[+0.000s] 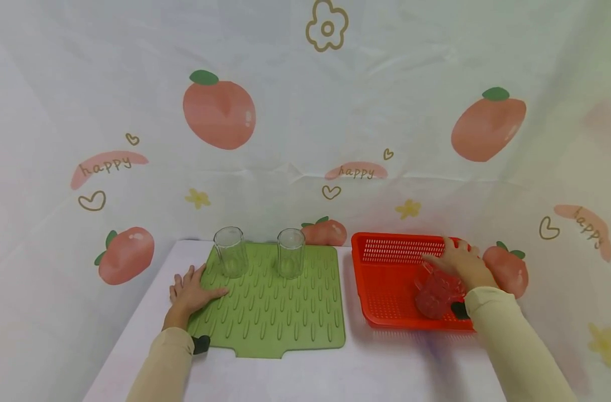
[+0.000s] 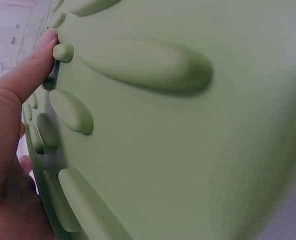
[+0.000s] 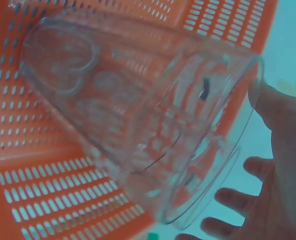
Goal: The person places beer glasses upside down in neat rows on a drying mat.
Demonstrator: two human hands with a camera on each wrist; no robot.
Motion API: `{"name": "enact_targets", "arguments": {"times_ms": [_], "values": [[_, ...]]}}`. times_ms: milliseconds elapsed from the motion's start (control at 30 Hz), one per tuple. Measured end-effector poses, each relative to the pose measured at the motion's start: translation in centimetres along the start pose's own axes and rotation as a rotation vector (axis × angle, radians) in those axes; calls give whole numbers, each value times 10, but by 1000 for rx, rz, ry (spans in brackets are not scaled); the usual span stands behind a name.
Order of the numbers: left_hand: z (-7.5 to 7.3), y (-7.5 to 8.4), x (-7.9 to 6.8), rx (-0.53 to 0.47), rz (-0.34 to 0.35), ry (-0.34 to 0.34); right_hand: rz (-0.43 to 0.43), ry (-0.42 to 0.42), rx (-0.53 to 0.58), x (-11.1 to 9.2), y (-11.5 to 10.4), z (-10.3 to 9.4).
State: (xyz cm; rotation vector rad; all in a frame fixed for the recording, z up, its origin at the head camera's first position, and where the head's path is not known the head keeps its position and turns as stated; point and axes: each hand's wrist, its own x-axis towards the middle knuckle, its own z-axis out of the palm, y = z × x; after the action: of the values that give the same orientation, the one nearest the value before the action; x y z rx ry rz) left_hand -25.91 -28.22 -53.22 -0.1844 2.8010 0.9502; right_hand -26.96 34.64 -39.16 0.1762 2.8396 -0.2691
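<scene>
Cloth reads "happy"; left hand touches mat.

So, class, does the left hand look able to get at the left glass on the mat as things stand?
Probably yes: the left hand rests at the near side of the left glass, its thumb on the mat, and nothing visible stands between them.

A clear glass tilts inside a red basket.
</scene>
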Motion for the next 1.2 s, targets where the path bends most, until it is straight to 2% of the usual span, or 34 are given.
{"name": "enact_targets", "arguments": {"times_ms": [200,467,633,900,1200], "values": [[0,0,-1,0,-5,1,-9,4,6,3,14,-1],[1,0,-2,4,-7,2,28,-52,50,1,16,-6],[1,-1,-1,2,-8,4,18,-72,58,5,20,-9],[0,-2,-1,10,-6,9,-62,4,68,10,27,-5],[-1,3,-3,9,-9,11,-86,75,60,10,32,-6]]}}
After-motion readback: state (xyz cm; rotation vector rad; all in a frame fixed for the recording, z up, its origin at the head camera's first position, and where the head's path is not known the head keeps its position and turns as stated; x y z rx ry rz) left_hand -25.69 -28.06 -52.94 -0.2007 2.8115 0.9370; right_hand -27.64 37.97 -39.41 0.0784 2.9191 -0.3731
